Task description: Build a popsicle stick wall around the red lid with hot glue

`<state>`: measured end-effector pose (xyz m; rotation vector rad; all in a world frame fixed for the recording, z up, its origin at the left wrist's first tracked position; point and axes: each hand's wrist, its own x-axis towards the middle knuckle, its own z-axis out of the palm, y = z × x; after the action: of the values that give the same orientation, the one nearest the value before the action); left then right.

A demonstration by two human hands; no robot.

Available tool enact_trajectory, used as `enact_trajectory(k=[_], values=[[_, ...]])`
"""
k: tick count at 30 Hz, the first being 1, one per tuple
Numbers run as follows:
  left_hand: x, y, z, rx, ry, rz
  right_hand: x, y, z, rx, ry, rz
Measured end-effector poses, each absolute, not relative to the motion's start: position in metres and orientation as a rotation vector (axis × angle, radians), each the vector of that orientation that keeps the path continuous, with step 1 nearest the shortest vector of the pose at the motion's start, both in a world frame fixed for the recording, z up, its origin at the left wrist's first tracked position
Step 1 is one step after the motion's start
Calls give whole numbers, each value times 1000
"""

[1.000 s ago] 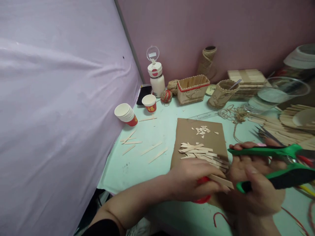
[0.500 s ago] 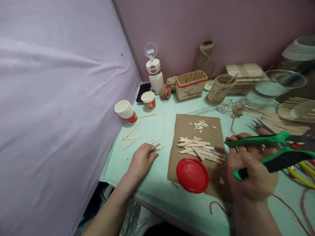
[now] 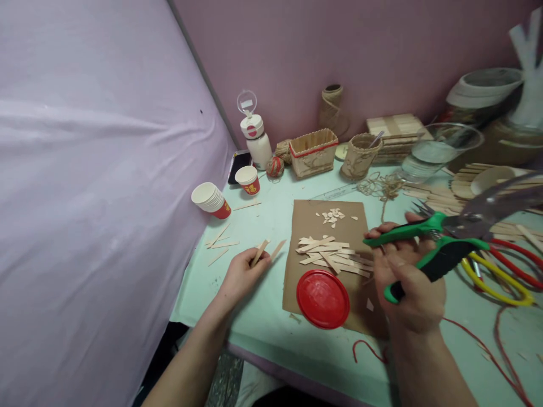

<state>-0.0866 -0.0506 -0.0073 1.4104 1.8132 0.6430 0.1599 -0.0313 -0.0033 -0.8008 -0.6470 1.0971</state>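
Left hand (image 3: 242,276) is pinching one wooden stick (image 3: 259,252) off the tabletop (image 3: 271,215); a second stick (image 3: 278,249) is lying just right of its fingertips. Right hand (image 3: 409,282) is gripping one pair of green-handled shears (image 3: 436,249), blades open. Judgement: pick-up step; next move calls for feeding the stick between the blades.

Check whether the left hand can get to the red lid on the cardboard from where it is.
Probably yes: the red lid lies uncovered just right of the left hand, with bare table between, though that hand's grip already holds a wooden stick.
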Motion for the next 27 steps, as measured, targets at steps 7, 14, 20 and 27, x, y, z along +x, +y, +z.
enact_trajectory(k=[7,14,20,27], values=[[-28,-22,11,898,1264,921,167,-41,-12,-622,-871,1475],[20,0,14,894,1157,860,175,-36,-12,-579,-894,1601],[19,-1,1,974,1189,840,178,-36,-12,-591,-880,1671],[8,5,0,486,952,829,176,-35,-7,-554,-810,1671]])
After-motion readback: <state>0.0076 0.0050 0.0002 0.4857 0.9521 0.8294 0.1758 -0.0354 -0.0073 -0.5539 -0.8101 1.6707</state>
